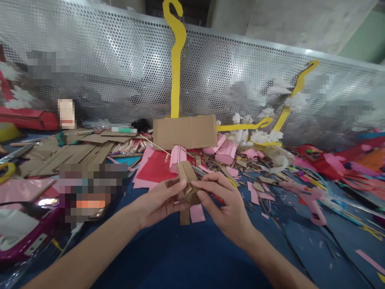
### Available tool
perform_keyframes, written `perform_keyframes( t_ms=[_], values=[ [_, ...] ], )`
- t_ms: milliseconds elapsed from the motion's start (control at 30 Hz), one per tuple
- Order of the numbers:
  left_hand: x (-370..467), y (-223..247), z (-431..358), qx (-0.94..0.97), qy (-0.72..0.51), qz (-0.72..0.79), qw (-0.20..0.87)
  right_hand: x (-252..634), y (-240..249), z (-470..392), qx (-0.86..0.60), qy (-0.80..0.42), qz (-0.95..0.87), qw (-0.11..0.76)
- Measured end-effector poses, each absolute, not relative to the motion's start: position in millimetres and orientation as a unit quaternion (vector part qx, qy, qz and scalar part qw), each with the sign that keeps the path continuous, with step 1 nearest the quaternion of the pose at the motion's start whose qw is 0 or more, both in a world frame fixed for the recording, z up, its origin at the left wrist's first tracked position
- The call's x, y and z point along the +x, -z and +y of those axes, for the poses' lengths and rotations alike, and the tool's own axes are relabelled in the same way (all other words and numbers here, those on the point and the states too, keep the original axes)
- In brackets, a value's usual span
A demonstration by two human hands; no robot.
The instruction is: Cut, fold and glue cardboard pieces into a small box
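Between both hands, above the blue work surface, is a small folded cardboard piece (187, 171), its long face tilted up and away from me. My left hand (164, 200) grips it from the left, thumb on its near edge and fingers underneath. From the right, my right hand (221, 198) pinches its lower end with thumb and fingertips. Below the hands lie a cardboard strip (184, 217) and a pink paper piece (197, 213). Just beyond stands a pink folded paper form (177, 158) beside red paper sheets (153, 166).
A cardboard box (185, 132) with a tall yellow hook-shaped cutout (177, 60) stands behind. To the right rests a pink glue gun (309, 198) with a black cord. Cardboard sheets (75, 158) lie left, near a purple box (33, 228). Perforated metal (120, 68) runs along the back.
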State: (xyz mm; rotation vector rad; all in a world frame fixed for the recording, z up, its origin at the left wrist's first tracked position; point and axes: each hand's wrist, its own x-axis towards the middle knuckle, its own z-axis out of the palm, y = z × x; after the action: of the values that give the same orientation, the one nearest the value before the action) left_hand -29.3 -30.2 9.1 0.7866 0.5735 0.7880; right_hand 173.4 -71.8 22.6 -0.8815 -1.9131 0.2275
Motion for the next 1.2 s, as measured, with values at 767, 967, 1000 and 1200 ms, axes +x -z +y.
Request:
perform_keyframes(
  t_ms=[767,967,1000,1200],
  values=[
    [-32,-7,-27,0.448,-0.412,0.212,0.764,164,-15,-77,-0.381,-0.036,-0.777,0.499],
    [-31,-14,-29,0.426,-0.411,0.228,0.773,166,-19,-77,-0.396,-0.061,-0.768,0.499],
    [-31,-15,-30,0.422,-0.410,0.228,0.775,166,-20,-77,-0.398,-0.066,-0.768,0.497],
    [-31,-17,-32,0.398,-0.408,0.235,0.787,171,-20,-77,-0.417,-0.107,-0.777,0.460]
  ],
)
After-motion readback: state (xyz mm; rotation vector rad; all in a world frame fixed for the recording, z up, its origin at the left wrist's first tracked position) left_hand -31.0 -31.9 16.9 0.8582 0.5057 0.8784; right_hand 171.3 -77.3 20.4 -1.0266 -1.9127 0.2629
